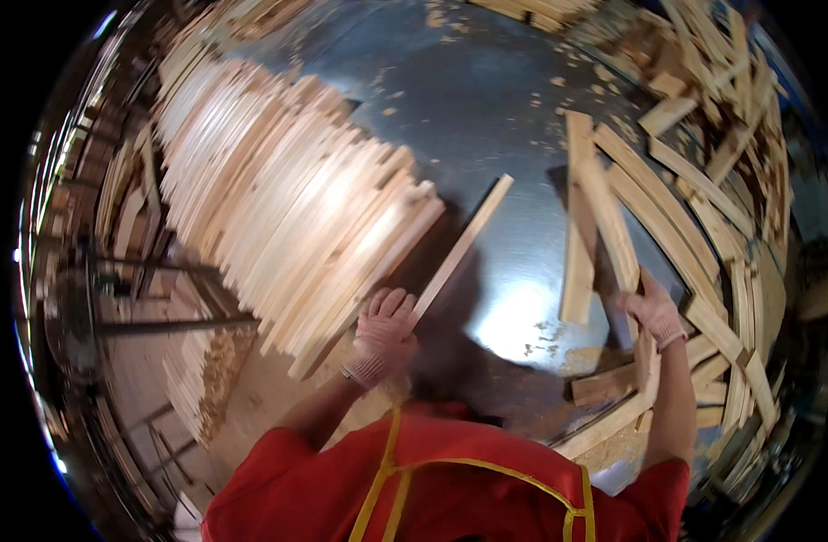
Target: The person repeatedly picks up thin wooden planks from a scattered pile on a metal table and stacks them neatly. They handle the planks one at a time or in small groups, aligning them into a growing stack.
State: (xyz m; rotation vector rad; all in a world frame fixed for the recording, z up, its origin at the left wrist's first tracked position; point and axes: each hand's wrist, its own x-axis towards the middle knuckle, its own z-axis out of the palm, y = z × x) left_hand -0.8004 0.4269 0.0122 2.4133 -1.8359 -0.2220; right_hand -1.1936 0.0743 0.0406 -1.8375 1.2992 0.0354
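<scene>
My left hand (386, 336), in a pale knitted glove, is closed at the near end of a narrow wooden strip (463, 244) that slants up and right over the metal tabletop. Just left of this hand lies a large stack of wooden strips (287, 199), packed side by side. On the right, my gloved right hand (654, 312) grips a longer wooden slat (610, 219), thumb on its left side, fingers partly hidden. That slat crosses over another pale board (576, 262). Curved boards (667, 208) lie just beyond the right hand.
A shiny dark metal tabletop (468, 99) spreads ahead, dotted with wood chips. Loose offcuts (730, 108) pile along the right side. Short boards (603, 387) lie near my right forearm. Below the stack at left are metal bars (179, 326) and more bundled wood (197, 384).
</scene>
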